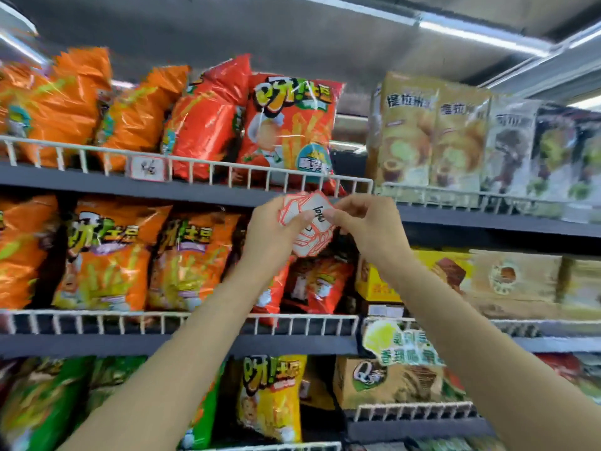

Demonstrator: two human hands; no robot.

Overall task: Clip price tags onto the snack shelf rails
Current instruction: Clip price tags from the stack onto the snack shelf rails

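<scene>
Both forearms reached up from below. Left hand (276,227) gripped a fanned stack of tags (307,222), red-bordered, faces toward the camera. Right hand (364,219) pinched the front tag (320,213) by its right edge, its long axis tilted. They were held just below the top rail (292,172), where 1 tag (148,169) hung clipped, left of the chip bag (289,125).

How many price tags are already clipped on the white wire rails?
1. One price tag hangs on the top shelf rail, left of centre. The left hand and right hand hold more tags, unclipped. Others may be hidden.
</scene>
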